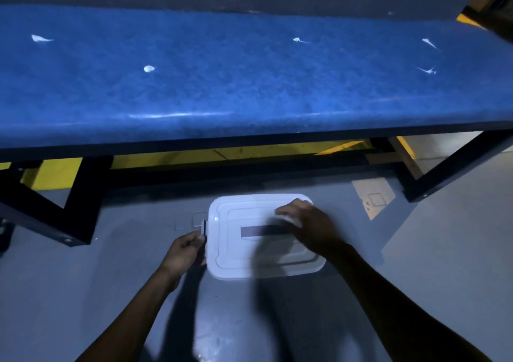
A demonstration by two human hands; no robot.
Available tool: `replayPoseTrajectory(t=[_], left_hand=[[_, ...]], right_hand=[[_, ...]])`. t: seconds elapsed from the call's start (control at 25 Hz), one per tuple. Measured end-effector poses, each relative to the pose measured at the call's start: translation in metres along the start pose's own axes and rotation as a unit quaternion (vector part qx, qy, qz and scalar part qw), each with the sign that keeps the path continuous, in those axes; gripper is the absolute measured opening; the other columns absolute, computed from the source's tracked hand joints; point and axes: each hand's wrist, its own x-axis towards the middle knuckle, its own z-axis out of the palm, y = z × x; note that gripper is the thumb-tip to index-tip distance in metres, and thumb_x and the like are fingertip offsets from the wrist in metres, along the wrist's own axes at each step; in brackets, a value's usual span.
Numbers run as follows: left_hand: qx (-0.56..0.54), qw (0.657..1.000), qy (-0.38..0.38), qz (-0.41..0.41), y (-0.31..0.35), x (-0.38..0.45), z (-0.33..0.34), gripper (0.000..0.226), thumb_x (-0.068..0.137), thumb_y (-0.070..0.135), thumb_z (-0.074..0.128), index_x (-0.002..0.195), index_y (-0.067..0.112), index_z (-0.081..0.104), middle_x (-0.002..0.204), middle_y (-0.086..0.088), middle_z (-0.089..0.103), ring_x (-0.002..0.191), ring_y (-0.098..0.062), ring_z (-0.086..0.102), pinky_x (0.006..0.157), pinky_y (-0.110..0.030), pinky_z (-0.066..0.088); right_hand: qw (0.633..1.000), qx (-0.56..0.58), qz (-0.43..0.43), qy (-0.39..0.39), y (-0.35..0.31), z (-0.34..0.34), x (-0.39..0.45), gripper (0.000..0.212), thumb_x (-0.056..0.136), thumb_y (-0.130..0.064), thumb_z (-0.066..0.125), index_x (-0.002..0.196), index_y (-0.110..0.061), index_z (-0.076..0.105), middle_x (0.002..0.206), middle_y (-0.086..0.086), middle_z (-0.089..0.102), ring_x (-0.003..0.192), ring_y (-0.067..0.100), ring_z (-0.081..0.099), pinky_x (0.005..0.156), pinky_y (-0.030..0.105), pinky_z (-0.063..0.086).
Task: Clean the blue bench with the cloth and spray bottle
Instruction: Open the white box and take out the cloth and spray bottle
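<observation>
Head view, A: Report the pose of each hand.

B: Left hand [183, 253] is at the left end of a white storage box [236, 261]. Its fingers are curled together and pinch the side latch [203, 229]. Right hand [308, 225] lies on the lid toward the far right corner, with the forearm crossing the box's near right corner. Fingers are bent, but motion blur hides whether they grip the lid or only press on it. I cannot tell.

A: List surrounding items and obstructions.

B: The box sits on the grey floor [444, 250], near the viewer, with a dark strip [261, 231] across the lid. The right hand covers the strip's right end. A floor socket plate [373, 197] lies to the right of the box, beyond it. Yellow floor marking [194, 156] shows under the bench, behind the dark frame legs [458, 161].

A: State the location and orientation of the bench.

B: The blue bench [249, 84] stands beyond the box, apart from both hands. Its long axis runs left to right across the whole view. The seat faces up and carries several white blobs [149, 69], spread from the left end to the right end.
</observation>
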Motion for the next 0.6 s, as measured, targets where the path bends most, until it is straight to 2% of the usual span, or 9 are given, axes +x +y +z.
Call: replayPoseTrajectory(t=[0.04,0.12,0.2,0.32,0.4,0.52,0.6], left_hand=[[-0.021,0.999,-0.023,-0.024,0.001,-0.002,-0.002,0.030,0.103,0.024,0.049,0.102,0.002,0.070,0.081,-0.011,0.067,0.071,-0.019,0.065,0.078,-0.035,0.061],[-0.031,0.997,-0.042,-0.051,0.006,-0.007,-0.007,0.032,0.104,0.026,0.048,0.103,0.005,0.071,0.078,-0.013,0.063,0.066,-0.015,0.063,0.071,-0.028,0.061],[-0.021,0.998,-0.036,-0.045,0.017,-0.009,-0.014,0.030,0.103,0.034,0.048,0.108,0.017,0.071,0.095,-0.009,0.074,0.081,-0.020,0.070,0.067,-0.027,0.059],[0.103,0.994,-0.033,0.004,0.044,-0.003,-0.035,0.031,0.101,0.040,0.048,0.113,0.018,0.068,0.113,-0.007,0.073,0.102,-0.024,0.068,0.080,-0.030,0.051],[0.210,0.974,-0.069,0.050,0.060,0.000,-0.053,0.033,0.099,0.045,0.049,0.114,0.022,0.067,0.114,0.002,0.070,0.106,-0.019,0.065,0.090,-0.034,0.049],[0.310,0.942,-0.079,0.097,0.070,-0.001,-0.077,0.028,0.097,0.050,0.048,0.113,0.033,0.065,0.109,0.014,0.067,0.102,-0.010,0.063,0.098,-0.030,0.046],[0.316,0.941,-0.062,0.103,0.068,-0.005,-0.088,0.033,0.097,0.052,0.047,0.117,0.033,0.065,0.114,0.015,0.067,0.107,-0.010,0.063,0.101,-0.032,0.046]], right_hand=[[0.998,-0.030,-0.031,-0.037,-0.013,0.006,0.003,0.038,0.091,-0.058,0.055,0.114,-0.031,0.069,0.112,-0.007,0.067,0.106,0.014,0.057,0.085,0.028,0.044],[0.993,-0.072,-0.053,-0.072,-0.028,0.022,0.007,0.035,0.090,-0.051,0.061,0.114,-0.027,0.070,0.111,-0.002,0.067,0.102,0.021,0.059,0.082,0.033,0.043],[0.991,-0.107,-0.052,-0.062,-0.031,0.032,0.009,0.024,0.089,-0.044,0.062,0.104,-0.027,0.071,0.103,-0.001,0.066,0.097,0.023,0.061,0.078,0.034,0.042],[0.995,-0.083,-0.034,-0.043,-0.027,0.032,0.013,0.005,0.087,-0.027,0.064,0.091,-0.024,0.064,0.092,0.001,0.060,0.091,0.024,0.059,0.070,0.032,0.041],[0.990,-0.112,-0.067,-0.053,-0.025,0.031,0.017,0.008,0.083,-0.015,0.060,0.090,-0.019,0.058,0.091,0.004,0.055,0.088,0.025,0.055,0.067,0.035,0.037],[0.950,-0.274,-0.147,-0.028,-0.028,0.025,0.017,0.012,0.080,-0.020,0.061,0.082,-0.016,0.050,0.081,0.004,0.054,0.071,0.024,0.053,0.055,0.034,0.030],[0.936,-0.304,-0.177,-0.004,-0.032,0.022,0.013,0.012,0.074,-0.022,0.058,0.076,-0.018,0.047,0.071,0.001,0.051,0.061,0.022,0.052,0.051,0.031,0.031]])
